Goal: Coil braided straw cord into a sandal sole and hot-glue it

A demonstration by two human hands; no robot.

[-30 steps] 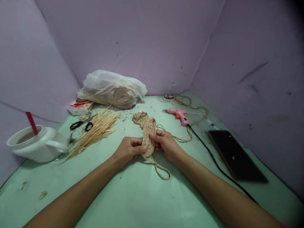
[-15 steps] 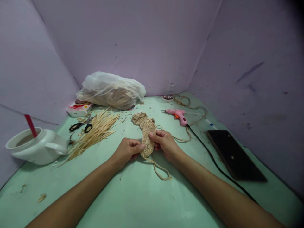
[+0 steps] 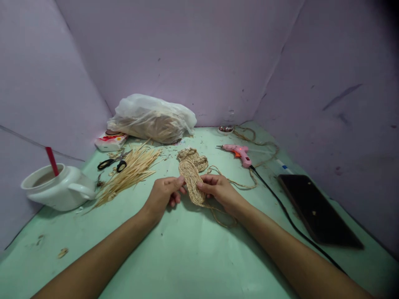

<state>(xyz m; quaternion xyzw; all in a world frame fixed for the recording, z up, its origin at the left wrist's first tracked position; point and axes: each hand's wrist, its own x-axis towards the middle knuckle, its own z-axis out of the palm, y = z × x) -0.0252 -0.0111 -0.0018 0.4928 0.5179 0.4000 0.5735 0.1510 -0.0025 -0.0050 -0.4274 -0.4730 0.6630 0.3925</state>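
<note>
An oval sole of coiled, braided straw rope (image 3: 191, 180) is between my two hands above the table. My left hand (image 3: 163, 193) pinches its left edge with the thumb and a finger. On its right edge, my right hand (image 3: 220, 189) grips it with the thumb on top and the fingers beneath. A loose rope tail (image 3: 222, 222) runs from the near end of the sole, partly behind my right wrist. Just behind lies another braided straw piece (image 3: 199, 160), partly covered by the sole.
To the left are black-handled scissors (image 3: 121, 166), loose straw strands (image 3: 134, 168) and a white pot (image 3: 67, 189). A plastic bag (image 3: 152, 118) lies against the back wall. On the right are a pink glue gun (image 3: 240, 154), its black cord (image 3: 277, 203) and a dark phone (image 3: 318, 209).
The sole has tilted, its far end swinging left and its near end right. My left hand has slid up along its edge. The view has shifted slightly left.
</note>
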